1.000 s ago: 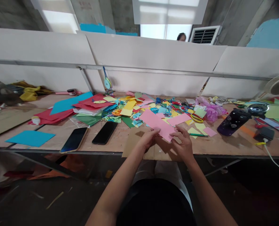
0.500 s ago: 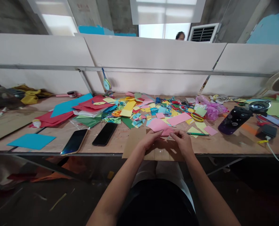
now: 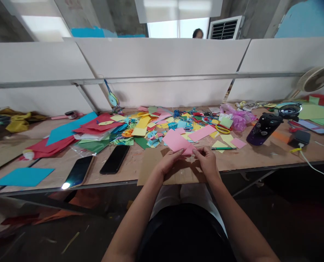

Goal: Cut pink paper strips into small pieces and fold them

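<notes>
Neighbouring pink paper (image 3: 176, 140): scraps (image 3: 153, 137), perhaps scissors (image 3: 223, 132)

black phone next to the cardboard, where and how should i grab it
Grip the black phone by its two long edges at mid-length, probably best from above with the left hand, the nearer one. It lies flat, glossy face up, and its far end is close to paper scraps. That hand pinches the pink paper, so it would need freeing first.

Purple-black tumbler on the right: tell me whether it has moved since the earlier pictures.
No. Judged against the front edge of the table, the purple-black tumbler sits in the same place; the camera's view itself has shifted.
</notes>
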The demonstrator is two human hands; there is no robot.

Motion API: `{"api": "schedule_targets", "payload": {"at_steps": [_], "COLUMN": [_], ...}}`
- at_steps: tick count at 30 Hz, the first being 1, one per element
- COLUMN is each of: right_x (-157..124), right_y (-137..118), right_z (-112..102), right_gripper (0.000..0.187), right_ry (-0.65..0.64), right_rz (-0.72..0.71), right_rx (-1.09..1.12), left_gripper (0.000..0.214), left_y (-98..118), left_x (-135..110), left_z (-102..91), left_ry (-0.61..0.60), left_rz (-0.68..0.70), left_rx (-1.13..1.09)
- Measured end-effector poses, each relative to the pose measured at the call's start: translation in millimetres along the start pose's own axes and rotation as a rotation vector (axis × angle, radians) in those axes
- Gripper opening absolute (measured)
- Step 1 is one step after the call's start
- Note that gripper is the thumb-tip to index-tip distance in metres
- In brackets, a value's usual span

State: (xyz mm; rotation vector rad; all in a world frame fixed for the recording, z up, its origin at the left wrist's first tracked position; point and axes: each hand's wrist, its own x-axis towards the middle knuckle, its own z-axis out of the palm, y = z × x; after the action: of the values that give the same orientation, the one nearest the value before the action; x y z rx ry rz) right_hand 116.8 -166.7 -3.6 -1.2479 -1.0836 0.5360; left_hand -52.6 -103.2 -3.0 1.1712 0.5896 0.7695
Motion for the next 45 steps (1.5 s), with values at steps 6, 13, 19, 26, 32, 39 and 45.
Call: {"api": "schedule_targets", "payload": {"at_steps": [6, 13, 19, 26, 32, 39, 45], "right_x": [-2.3, -4.0, -3.4, -3.0, -4.0, -3.3, -3.0], "right_y": [-3.3, 0.2, 0.1, 1.8, 2.3, 4.3, 6.3], "right_z": [0.9, 1.7, 2.6, -0.6, -0.6, -0.2, -0.7], "right_gripper": [0.026, 0.029, 0.035, 0.037, 0.037, 0.041, 0.036], "right_ry": [0.012, 0.010, -0.004, -0.102, -0.061, -0.045, -0.092], "right_rz": [-0.026, -0.037, -0.028, 0.054, 0.060, 0.054, 0.068], "right_rx": [-0.066, -0.081, 0.078, 0.104, 0.068, 0.047, 0.115], "left_gripper": [0.047, 0.048, 0.048, 0.047, 0.046, 0.048, 0.045], "left_y": [4.4, 8.0, 5.2, 4.1, 1.3, 0.5, 3.0], "left_x": [-5.3, -10.1, -5.6, -2.9, -2.3, -1.9, -1.9], "left_z": [1.6, 9.7, 7.8, 4.7, 2.0, 2.2, 3.8], "left_ry": [-0.004, 0.082, 0.148, 0.166, 0.162, 0.143, 0.162], "left_rz": [0.019, 0.041, 0.045, 0.070, 0.037, 0.049, 0.063], "left_rx": [0.090, 0.116, 0.001, -0.057, -0.063, -0.081, -0.084]}}
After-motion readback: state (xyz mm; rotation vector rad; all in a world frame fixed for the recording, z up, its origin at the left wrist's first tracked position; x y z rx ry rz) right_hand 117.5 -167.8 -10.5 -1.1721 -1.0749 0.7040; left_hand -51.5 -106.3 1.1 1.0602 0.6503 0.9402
